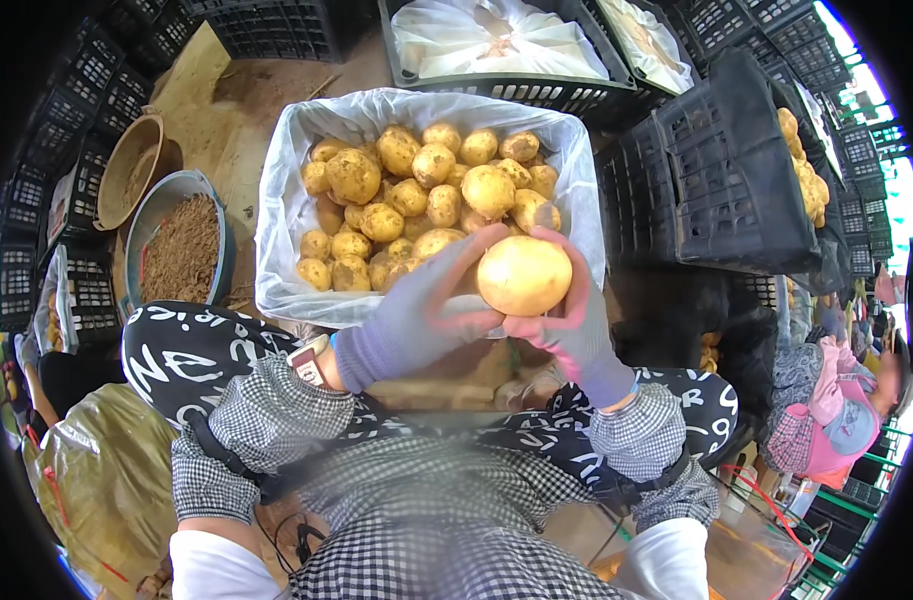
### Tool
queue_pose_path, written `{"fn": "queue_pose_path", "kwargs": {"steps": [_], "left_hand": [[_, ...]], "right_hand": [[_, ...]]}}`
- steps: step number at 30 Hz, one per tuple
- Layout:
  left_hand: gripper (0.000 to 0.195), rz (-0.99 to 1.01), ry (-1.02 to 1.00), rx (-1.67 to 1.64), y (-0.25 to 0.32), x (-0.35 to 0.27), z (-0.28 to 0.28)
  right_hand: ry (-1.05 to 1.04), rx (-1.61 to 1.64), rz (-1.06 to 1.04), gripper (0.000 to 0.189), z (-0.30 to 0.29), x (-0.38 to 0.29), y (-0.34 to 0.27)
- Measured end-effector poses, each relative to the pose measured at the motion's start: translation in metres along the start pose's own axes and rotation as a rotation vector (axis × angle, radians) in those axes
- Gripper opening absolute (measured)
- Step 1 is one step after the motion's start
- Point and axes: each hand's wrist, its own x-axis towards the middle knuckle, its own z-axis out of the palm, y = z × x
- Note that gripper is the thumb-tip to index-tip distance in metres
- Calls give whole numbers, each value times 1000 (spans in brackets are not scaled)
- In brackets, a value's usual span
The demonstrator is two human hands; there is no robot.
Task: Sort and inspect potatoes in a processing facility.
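Observation:
A large, pale, clean-looking potato [524, 276] is held up between my two gloved hands, above the near edge of a lined crate. My right hand [585, 319] grips its right side, fingers over the top and thumb below. From the left, the fingertips and thumb of my left hand [419, 311] reach its upper and lower edges, with a gap between palm and potato. Beneath and beyond them, the crate's white plastic liner [276, 225] surrounds many soil-marked potatoes [408, 196]. Both gloves are grey-purple, and the fingers partly hide the nearest potatoes.
Left of the crate stand a blue-grey basin [222, 225] of brown soil-like material and an empty-looking tan basin [159, 139]. Black plastic crates [666, 180] stand at the right; another, covered with white film [501, 45], is beyond. A person in pink [831, 420] is at far right.

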Motion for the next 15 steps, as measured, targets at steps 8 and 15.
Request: {"fn": "queue_pose_path", "kwargs": {"steps": [8, 15], "left_hand": [[84, 98, -24, 16, 0, 0, 0], [82, 138, -15, 148, 13, 1, 2]], "right_hand": [[97, -675, -452, 84, -13, 2, 17], [116, -849, -570, 73, -3, 1, 4]]}}
